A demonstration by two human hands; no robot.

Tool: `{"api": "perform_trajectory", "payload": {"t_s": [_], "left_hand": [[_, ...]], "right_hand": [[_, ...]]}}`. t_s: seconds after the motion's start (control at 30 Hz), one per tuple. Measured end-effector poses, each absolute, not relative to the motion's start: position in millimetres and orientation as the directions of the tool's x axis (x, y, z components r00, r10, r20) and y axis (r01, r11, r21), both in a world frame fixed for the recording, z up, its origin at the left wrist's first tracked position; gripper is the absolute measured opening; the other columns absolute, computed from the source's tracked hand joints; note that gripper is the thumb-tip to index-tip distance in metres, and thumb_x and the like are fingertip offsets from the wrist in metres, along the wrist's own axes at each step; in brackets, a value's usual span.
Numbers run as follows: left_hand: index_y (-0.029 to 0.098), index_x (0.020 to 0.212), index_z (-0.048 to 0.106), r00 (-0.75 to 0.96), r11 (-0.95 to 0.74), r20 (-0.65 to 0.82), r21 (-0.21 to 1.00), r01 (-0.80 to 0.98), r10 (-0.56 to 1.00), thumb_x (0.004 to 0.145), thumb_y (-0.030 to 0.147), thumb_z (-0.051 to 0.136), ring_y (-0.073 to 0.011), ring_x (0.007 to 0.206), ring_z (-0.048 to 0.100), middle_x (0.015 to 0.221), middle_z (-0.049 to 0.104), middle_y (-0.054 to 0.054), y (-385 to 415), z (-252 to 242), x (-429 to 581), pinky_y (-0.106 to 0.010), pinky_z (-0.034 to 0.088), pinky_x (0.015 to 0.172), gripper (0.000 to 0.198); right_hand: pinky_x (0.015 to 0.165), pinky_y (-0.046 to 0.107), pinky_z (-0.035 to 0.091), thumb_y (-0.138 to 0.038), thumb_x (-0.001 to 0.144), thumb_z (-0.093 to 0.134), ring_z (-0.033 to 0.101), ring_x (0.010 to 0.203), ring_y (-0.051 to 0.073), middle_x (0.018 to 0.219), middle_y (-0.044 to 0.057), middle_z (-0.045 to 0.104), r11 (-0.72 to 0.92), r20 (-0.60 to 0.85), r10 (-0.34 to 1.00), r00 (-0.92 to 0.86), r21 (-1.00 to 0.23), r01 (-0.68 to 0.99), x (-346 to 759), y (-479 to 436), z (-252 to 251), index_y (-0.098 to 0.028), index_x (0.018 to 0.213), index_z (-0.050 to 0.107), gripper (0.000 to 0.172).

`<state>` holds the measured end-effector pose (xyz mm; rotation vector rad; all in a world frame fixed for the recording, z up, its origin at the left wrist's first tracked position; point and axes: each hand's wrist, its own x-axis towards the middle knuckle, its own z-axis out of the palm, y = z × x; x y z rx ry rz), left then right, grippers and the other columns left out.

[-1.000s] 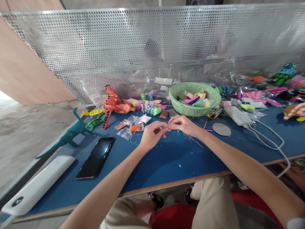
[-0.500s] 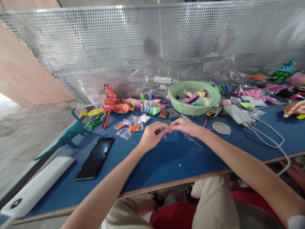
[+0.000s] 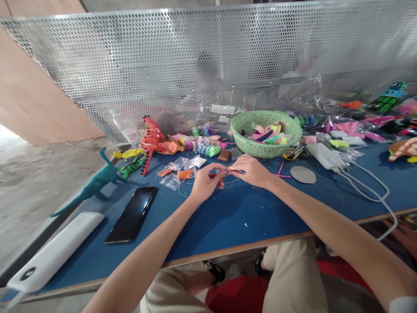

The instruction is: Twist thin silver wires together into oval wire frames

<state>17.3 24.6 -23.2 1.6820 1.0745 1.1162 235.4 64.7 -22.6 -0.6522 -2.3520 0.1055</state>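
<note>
Closely pinched where two bare hands meet, one small slim piece (image 3: pixel 232 169) is held above the blue table (image 3: pixel 215 237), too tiny to identify. The left hand (image 3: pixel 205 184), at its nine o'clock, closes thumb and fingertips on it; the right hand (image 3: pixel 250 171), at three, pinches it narrowly too. Thin strands (image 3: pixel 257 188), too fine to count, show just below the right hand at four.

Around that piece, one brown packet (image 3: pixel 224 155) lies near at twelve. Toward nine are two orange pieces (image 3: pixel 185 174), in clear bags, and one white-filled bag (image 3: pixel 196 162). One green basket (image 3: pixel 259 150) stands between one and two, holding mixed pink, yellow, dark blue and green pieces, too jumbled to count. At three come one grey oval (image 3: pixel 302 174) and one white adapter (image 3: pixel 325 157) with cables plugged in.

Farther out, between nine and ten, stand four toy figures: one teal (image 3: pixel 99 177), one yellow (image 3: pixel 128 154), one green (image 3: pixel 130 167), one red-orange (image 3: pixel 155 141). One clear bottle (image 3: pixel 125 126) is behind them at ten; one phone (image 3: pixel 131 214) and one white power bank (image 3: pixel 60 250) lie at eight.
</note>
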Motion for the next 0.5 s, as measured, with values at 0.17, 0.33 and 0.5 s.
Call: {"api": "perform_trajectory", "payload": {"t_s": [0.17,0.33,0.5], "left_hand": [[0.02,0.098,0.068,0.255,-0.355,0.291,0.899,0.257,0.922,0.088,0.043,0.066,-0.0136,0.051,0.062,0.06,0.061,0.002,25,-23,16,-0.026,0.057,0.054,0.025],[0.021,0.097,0.07,0.246,-0.44,0.373,0.835,0.332,0.894,0.089,0.042,0.064,-0.011,0.05,0.061,0.084,0.07,-0.002,25,-23,17,-0.025,0.054,0.051,0.023],[0.02,0.096,0.07,0.27,-0.514,0.441,0.777,0.363,0.856,0.092,0.04,0.06,-0.0092,0.051,0.061,0.1,0.071,-0.005,24,-21,16,-0.025,0.055,0.051,0.023]], "right_hand": [[0.086,0.038,0.045,-0.029,0.102,0.051,0.067,0.09,0.022,0.096,0.007,0.076,0.881,0.592,0.45,-0.669,-0.171,0.441,233,61,-20,-0.02,0.103,0.075,0.026],[0.087,0.038,0.043,-0.026,0.103,0.048,0.065,0.091,0.022,0.098,0.01,0.075,0.873,0.583,0.459,-0.67,-0.158,0.461,228,56,-18,-0.016,0.103,0.072,0.026],[0.09,0.04,0.036,-0.03,0.102,0.051,0.063,0.097,0.022,0.101,0.007,0.075,0.802,0.526,0.589,-0.614,-0.285,0.525,227,53,-20,-0.021,0.104,0.072,0.023]]}}
